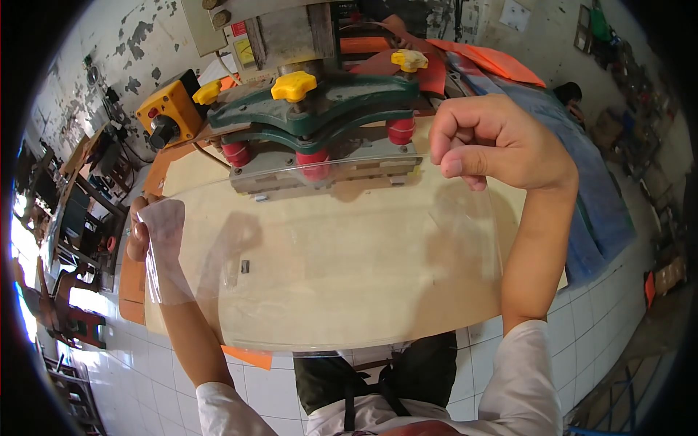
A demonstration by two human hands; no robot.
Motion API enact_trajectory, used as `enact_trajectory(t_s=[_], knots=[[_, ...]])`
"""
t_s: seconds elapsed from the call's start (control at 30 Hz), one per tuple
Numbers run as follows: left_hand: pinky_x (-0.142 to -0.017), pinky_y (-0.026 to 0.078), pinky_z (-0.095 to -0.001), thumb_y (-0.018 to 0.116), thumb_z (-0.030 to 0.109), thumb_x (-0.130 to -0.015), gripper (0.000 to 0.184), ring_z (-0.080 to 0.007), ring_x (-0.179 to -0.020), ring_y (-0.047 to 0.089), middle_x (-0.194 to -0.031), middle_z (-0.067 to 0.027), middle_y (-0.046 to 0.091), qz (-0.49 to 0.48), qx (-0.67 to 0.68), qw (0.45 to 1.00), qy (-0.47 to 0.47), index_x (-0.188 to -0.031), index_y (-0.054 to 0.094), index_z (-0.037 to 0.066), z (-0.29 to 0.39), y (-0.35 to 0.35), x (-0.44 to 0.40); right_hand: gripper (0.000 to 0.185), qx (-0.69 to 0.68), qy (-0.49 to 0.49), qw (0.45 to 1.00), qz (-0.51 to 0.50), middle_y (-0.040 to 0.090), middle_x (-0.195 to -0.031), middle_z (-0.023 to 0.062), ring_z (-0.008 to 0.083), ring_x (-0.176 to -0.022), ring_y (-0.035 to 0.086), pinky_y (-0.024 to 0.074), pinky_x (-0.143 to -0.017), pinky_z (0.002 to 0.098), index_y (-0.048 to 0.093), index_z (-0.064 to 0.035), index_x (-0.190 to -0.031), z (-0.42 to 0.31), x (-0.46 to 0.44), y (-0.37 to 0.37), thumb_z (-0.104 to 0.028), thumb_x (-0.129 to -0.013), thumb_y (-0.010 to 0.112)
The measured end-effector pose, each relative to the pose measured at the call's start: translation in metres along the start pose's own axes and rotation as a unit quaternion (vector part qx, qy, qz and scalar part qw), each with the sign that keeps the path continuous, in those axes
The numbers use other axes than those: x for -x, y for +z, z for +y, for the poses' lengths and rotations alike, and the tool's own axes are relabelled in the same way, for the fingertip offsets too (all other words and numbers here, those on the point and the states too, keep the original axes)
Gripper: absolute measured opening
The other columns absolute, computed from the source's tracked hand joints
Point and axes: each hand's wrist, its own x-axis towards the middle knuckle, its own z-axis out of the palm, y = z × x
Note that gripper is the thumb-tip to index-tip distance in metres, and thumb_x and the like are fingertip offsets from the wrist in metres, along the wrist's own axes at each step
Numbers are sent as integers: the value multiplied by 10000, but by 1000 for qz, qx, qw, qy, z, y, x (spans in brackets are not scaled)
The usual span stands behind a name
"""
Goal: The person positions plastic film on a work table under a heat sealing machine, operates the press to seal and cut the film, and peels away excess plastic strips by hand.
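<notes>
1. Nearest me, at the bottom of the frame, are my dark trousers (320, 378); just above them the lower edge of a clear sheet (327, 261) bows across the frame's middle; an edge this close to my lap could snag on the cloth if I lean in.
2. At the left of the frame my left hand (138, 231) has its fingers bent round the sheet's left edge, where the film creases and hangs over my forearm; with a grip on so little of it, a sideways tug could make it slip or set the crease.
3. At the upper right my right hand (502, 142) is raised with its fingers curled in and the thumb near the forefinger; I cannot tell whether the sheet's edge is between them; if it is not, that side could sag.
4. Through the film I see the cream board (185, 178) and a small dark piece (245, 267); grit like that, caught underneath, could scratch or dent the plastic.
5. Farther up, the grey metal bar (349, 174) sits below the green clamp (313, 105); the sheet's far edge overlaps it in view, so a careless push could catch there; fingers near it would risk a pinch if the press moved.
</notes>
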Motion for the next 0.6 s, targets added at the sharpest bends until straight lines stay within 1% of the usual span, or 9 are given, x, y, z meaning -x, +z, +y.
enact_trajectory(t_s=[0.23, 0.3, 0.4, 0.5, 0.6], knots=[[-610, 373, -329, 704, 329, -856, 339, -174, -664, 495, -723, -20, 483, 19, 7, 1000, -2, -762, 446, 131, -1, 9, -1, 86, -11, -2, 1000, -7, 606, -765, -1, 41, -597, 513, 424, -519, 201, 635, 1, -942, 2, 0, 0, -73, -926, 675], [-605, 368, -332, 706, 326, -850, 343, -174, -657, 486, -716, -19, 475, 7, 22, 1000, 5, -753, 441, 130, -1, 10, -2, 86, -15, -2, 1000, -9, 607, -765, 0, 41, -596, 511, 421, -518, 200, 637, 2, -943, 1, 0, 0, -74, -928, 674], [-603, 366, -333, 706, 325, -847, 345, -174, -655, 483, -714, -18, 473, 6, -2, 1000, 7, -757, 437, 130, 1, 8, -2, 102, -9, 0, 1000, -2, 595, -753, -7, 37, -593, 506, 417, -511, 201, 629, -1, -960, 1, 0, 0, -79, -927, 686], [-604, 369, -335, 708, 326, -844, 347, -175, -658, 484, -713, -19, 471, 24, -2, 1000, 9, -763, 434, 129, 1, 11, -1, 131, -20, -6, 1000, -3, 580, -738, -19, 29, -595, 500, 410, -502, 200, 616, -8, -985, 0, 0, -1, -82, -920, 702], [-606, 374, -336, 711, 329, -841, 349, -177, -664, 490, -717, -21, 474, 18, 7, 1000, 8, -770, 435, 128, -1, 3, 1, 152, -17, 0, 1000, 6, 562, -719, -29, 23, -589, 493, 403, -496, 197, 604, -16, -1005, 0, 0, 0, -77, -915, 709]])
